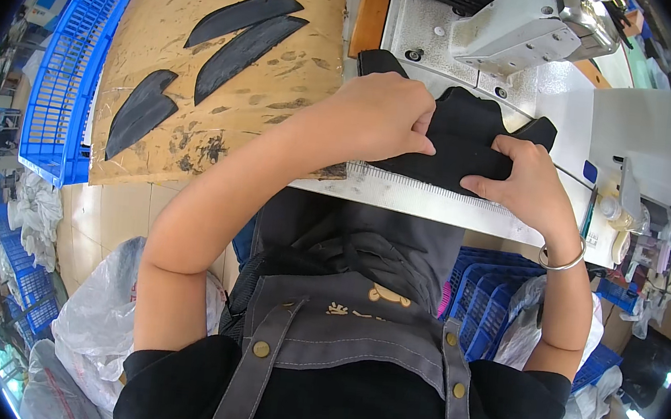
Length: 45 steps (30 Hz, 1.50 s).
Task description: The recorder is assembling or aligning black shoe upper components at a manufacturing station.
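Note:
A black cut fabric piece with a notched far edge lies on the white sewing table. My left hand is closed over its left part, thumb and fingers pressed together on the cloth. At the right end, my right hand pinches the same piece between thumb and curled fingers. Part of the cloth is hidden under my left hand. Just beyond it stands a white sewing machine; the needle area is not visible.
On the left, a stained cardboard sheet carries black curved pieces. Past it stands a blue plastic basket. A ruler strip runs along the table's front edge. Plastic bags and blue crates sit below.

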### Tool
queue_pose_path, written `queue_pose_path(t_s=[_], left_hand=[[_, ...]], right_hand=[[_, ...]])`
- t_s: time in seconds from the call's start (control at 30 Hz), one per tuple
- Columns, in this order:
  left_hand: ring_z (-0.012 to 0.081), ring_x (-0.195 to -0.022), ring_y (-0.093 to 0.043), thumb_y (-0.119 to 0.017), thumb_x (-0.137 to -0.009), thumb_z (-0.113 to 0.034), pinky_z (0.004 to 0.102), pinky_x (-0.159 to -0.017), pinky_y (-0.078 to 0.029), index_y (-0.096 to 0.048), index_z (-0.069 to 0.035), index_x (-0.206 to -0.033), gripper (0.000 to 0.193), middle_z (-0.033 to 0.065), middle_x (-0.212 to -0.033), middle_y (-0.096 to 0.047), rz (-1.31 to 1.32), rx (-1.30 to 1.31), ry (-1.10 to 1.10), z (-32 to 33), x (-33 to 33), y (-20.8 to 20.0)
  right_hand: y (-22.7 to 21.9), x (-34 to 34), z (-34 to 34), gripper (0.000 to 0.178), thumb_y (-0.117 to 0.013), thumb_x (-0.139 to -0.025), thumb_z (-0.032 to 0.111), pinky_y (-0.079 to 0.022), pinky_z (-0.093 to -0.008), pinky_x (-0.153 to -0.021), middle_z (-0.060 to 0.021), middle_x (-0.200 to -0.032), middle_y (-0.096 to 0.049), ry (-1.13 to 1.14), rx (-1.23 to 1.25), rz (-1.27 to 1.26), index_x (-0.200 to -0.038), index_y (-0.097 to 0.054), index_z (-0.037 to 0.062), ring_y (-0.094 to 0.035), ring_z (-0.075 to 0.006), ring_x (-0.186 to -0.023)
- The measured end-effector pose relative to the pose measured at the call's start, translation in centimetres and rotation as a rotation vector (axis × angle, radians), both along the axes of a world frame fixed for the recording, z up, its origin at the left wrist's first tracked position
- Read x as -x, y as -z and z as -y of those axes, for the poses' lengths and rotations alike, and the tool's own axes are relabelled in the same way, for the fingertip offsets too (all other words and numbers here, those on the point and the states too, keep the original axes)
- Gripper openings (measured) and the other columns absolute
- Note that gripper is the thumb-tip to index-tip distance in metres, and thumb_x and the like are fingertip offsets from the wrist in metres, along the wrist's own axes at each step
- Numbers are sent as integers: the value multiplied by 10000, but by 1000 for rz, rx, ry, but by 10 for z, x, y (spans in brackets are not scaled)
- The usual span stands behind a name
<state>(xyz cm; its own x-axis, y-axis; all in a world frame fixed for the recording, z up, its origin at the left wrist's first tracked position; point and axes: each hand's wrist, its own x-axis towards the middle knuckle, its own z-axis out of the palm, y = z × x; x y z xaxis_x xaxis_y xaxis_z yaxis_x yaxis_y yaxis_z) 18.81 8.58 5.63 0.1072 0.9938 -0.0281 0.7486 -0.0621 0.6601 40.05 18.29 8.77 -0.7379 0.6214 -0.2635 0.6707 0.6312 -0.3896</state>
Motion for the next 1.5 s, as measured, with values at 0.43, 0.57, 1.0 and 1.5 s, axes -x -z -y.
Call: queue_pose_path(t_s=[0.43, 0.57, 1.0, 1.5], left_hand=[[295, -1351, -359, -683, -733, -360, 418, -1107, -277, -397, 13, -1382, 801, 157, -1464, -373, -347, -390, 37, 48, -80, 33], [307, -1353, -355, -686, -736, -383, 452, -1090, -289, -409, -59, -1402, 790, 149, -1474, -363, -338, -367, 36, 49, -81, 33], [320, -1355, -346, -590, -821, -437, 469, -1078, -299, -452, -207, -1407, 644, 154, -1489, -338, -437, -361, 74, 47, -82, 34], [327, -1354, -348, -527, -865, -472, 474, -1068, -311, -462, -208, -1402, 602, 154, -1490, -340, -459, -363, 71, 47, -82, 36]], right_hand=[[3, -13, -9, 411, -762, -709, 348, -499, -409, -648, -223, -694, -630, -65, -19, -88, -803, -640, -34, -634, -380, -689], [6, -42, -25, 282, -710, -816, 242, -467, -328, -564, -140, -637, -618, 136, 326, -164, -779, -626, -24, -613, -214, -596], [11, -56, -25, 210, -694, -851, 162, -404, -247, -520, -20, -598, -562, 126, 317, -231, -760, -590, 3, -507, -83, -555], [13, -58, -21, 217, -714, -825, 152, -401, -271, -528, -37, -596, -551, 58, 192, -266, -748, -573, 5, -496, -109, -553]])
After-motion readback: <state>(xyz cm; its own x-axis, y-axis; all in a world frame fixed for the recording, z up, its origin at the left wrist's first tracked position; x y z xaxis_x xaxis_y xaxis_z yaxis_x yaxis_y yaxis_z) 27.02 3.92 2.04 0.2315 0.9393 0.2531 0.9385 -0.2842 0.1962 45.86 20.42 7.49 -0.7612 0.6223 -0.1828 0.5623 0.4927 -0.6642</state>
